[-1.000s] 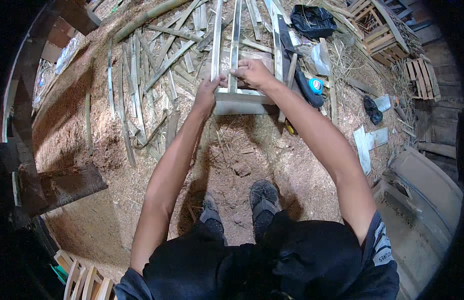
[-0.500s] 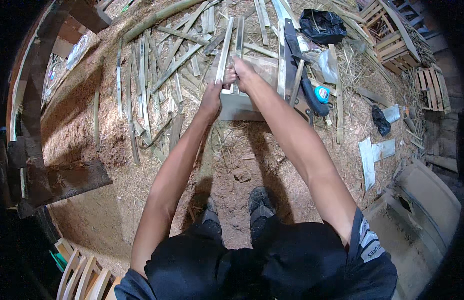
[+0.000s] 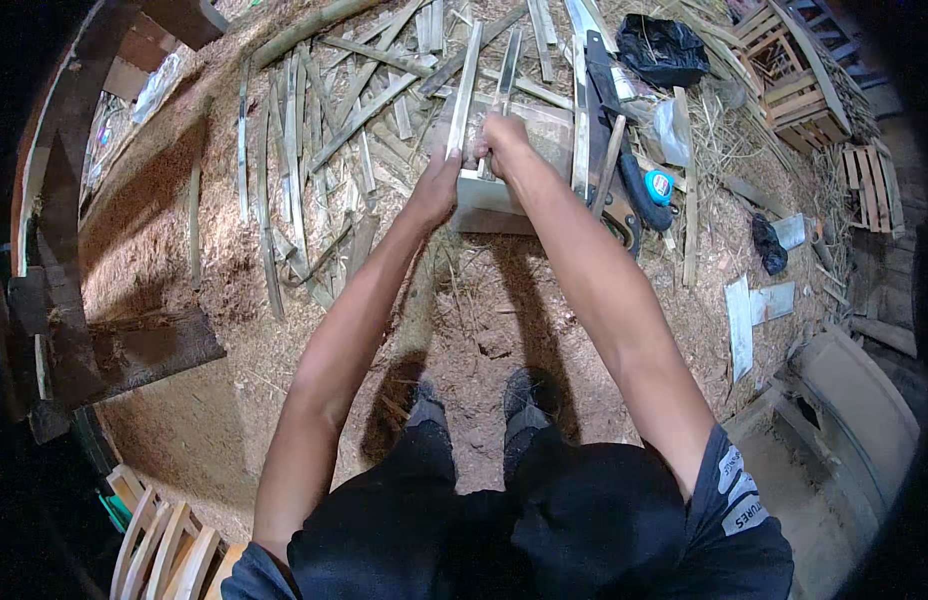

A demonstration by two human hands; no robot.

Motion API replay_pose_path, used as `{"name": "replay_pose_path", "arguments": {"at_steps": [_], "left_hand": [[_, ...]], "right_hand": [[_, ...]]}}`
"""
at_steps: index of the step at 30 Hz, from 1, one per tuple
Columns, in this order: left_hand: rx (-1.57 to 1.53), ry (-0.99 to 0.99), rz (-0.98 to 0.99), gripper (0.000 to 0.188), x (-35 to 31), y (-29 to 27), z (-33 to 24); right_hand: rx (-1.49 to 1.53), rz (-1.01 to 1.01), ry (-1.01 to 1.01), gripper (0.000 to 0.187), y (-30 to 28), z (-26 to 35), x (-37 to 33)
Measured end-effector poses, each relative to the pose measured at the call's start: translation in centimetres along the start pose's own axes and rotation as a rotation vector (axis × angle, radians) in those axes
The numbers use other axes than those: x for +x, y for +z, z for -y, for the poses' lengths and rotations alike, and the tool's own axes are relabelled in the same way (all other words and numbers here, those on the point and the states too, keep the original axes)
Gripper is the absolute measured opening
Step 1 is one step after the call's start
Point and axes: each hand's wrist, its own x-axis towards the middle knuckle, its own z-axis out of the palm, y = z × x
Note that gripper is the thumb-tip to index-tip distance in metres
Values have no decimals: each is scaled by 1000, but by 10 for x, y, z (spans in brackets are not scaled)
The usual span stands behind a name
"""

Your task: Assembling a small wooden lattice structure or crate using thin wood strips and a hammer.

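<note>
Two long, thin, pale wooden strips point away from me over a low, pale box-like block (image 3: 496, 216). My left hand (image 3: 440, 188) is closed around the near end of the left strip (image 3: 466, 85). Just to the right, my right hand (image 3: 505, 140) grips the other strip (image 3: 508, 68), whose near end shows below the fist. The fists are close together, and the fingers between them are partly hidden. Beside the block on the right lie another strip (image 3: 581, 130) and a handsaw (image 3: 599, 75) with a dark handle.
A blue tape measure (image 3: 660, 187) rests by the saw handle. Many loose strips (image 3: 292, 170) are scattered at left over shavings. Black plastic bags (image 3: 664, 50) and slatted wooden crates (image 3: 799, 85) stand at far right. A beige curved panel (image 3: 849, 400) is at lower right.
The view has shifted slightly, moving the scene to the right. My right hand and its strip have moved a little to the right, and the strip tilts more. My left hand keeps its grip.
</note>
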Motion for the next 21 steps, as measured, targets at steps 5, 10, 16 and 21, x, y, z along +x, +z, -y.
{"name": "replay_pose_path", "arguments": {"at_steps": [5,10,16,21], "left_hand": [[-184,-150,68,38,0,2,0],[-54,-44,24,35,1,2,6],[-232,-74,63,33,12,0,27],[-282,-140,90,30,11,-4,36]], "right_hand": [[65,19,29,40,0,-3,0],[-145,-153,24,51,9,3,-10],[-222,-186,-15,56,7,-1,-2],[-246,-147,-57,56,7,-5,-2]]}}
